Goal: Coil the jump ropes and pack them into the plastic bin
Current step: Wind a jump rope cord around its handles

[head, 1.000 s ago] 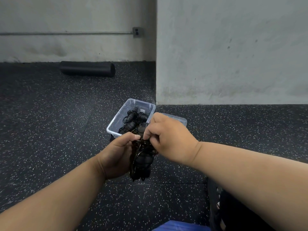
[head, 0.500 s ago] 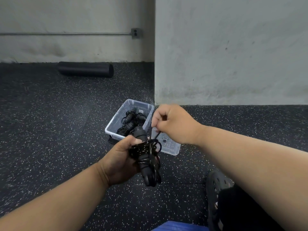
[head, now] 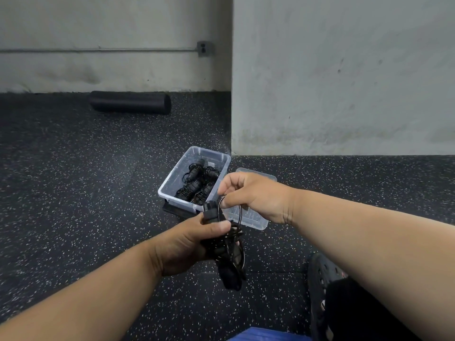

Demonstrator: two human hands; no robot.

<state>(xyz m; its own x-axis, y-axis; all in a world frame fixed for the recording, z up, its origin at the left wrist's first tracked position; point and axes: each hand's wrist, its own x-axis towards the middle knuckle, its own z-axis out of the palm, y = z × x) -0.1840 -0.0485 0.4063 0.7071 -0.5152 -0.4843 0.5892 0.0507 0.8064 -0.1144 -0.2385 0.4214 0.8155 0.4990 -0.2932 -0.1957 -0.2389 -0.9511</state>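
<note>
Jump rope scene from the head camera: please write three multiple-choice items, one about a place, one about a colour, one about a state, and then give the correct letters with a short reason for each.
1. Where does the clear lid lie?
A. on the floor beside the plastic bin
B. closed on top of the bin
C. leaning on the wall

2. What colour are the coiled ropes already in the bin?
A. red
B. black
C. white

3. What is the left hand doing?
A. resting flat on the floor
B. hanging idle
C. gripping the bundled jump rope

Answers:
1 A: the lid lies flat on the floor, right of the open bin.
2 B: the bundles inside look black through the clear walls.
3 C: its fingers and thumb curl round the handles, while the right hand pinches a loop of the cord.
</note>
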